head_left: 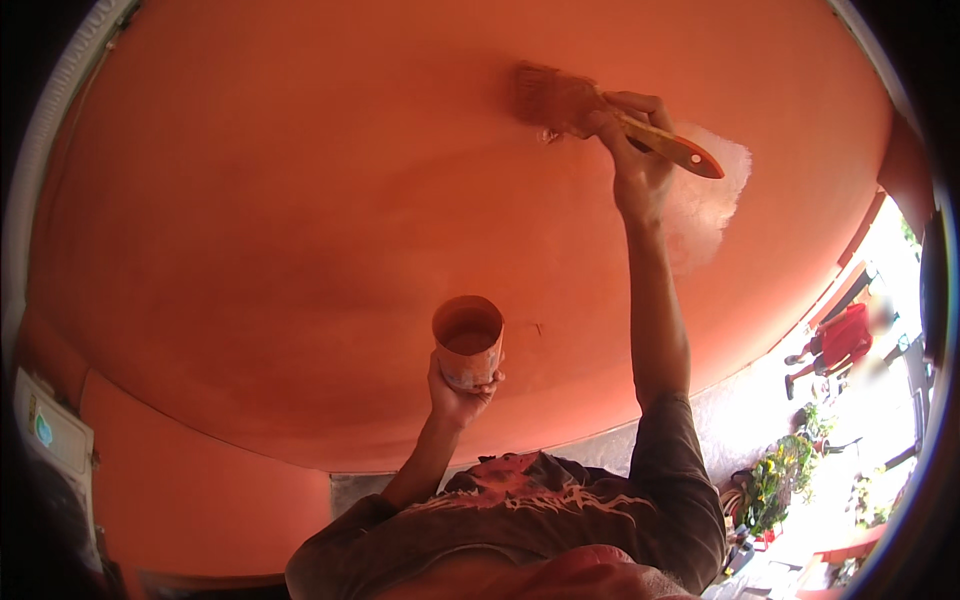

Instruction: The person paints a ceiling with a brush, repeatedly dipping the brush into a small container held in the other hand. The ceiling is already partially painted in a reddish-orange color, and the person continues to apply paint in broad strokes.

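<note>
My right hand (640, 150) is raised high against the orange wall (330, 180), closed round the handle of a wide paintbrush (560, 98). The brush's dark bristles point left and appear to touch the wall; its wooden handle sticks out to the right past my fingers. A pale, unpainted-looking patch (715, 190) shows on the wall just right of my wrist. Lower and nearer my chest, my left hand (466, 398) grips a paint container (468, 350), round, open-topped and smeared with orange. Reddish paint is visible inside it.
Pale trim (40, 150) runs down the wall's left edge. A whitish panel (60, 430) stands at lower left. Far right, a bright opening shows a person in red (842, 335) and leafy plants (785, 480). A small mark (540, 328) is on the wall beside the container.
</note>
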The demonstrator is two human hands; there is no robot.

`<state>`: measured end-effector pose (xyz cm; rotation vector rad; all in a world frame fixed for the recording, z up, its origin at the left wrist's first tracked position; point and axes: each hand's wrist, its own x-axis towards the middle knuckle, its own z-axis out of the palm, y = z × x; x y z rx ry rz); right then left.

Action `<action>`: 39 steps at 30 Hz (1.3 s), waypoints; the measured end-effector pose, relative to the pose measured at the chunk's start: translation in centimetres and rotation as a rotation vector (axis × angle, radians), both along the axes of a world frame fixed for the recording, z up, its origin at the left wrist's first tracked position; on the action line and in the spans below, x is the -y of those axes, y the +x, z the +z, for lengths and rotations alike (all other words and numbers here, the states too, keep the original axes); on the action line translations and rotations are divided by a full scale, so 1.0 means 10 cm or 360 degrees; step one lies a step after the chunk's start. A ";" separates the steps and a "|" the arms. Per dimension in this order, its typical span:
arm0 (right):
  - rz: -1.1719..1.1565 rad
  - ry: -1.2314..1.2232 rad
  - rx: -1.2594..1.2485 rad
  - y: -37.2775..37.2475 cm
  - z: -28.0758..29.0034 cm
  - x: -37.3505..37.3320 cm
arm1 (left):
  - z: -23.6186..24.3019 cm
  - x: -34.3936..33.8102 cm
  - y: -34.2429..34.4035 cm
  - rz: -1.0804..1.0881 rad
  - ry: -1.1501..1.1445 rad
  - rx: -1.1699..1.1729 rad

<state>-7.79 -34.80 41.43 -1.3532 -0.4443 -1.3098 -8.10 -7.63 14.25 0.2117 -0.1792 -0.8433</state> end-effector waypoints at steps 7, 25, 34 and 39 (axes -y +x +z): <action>-0.0669 0.0218 0.0069 -0.29 -0.09 0.59 | -0.06 -0.06 0.03 0.0044 0.0093 -0.0147; -0.0258 0.0039 0.0149 -0.14 0.01 0.58 | -0.10 -0.06 0.05 -0.0063 0.0022 -0.0093; -0.0131 0.0077 0.0273 -0.12 0.06 0.75 | 0.01 -0.07 0.04 -0.0077 0.0058 -0.0110; -0.0035 -0.0358 -0.0221 0.02 0.13 0.56 | 0.03 -0.06 0.04 -0.0102 0.0076 -0.0113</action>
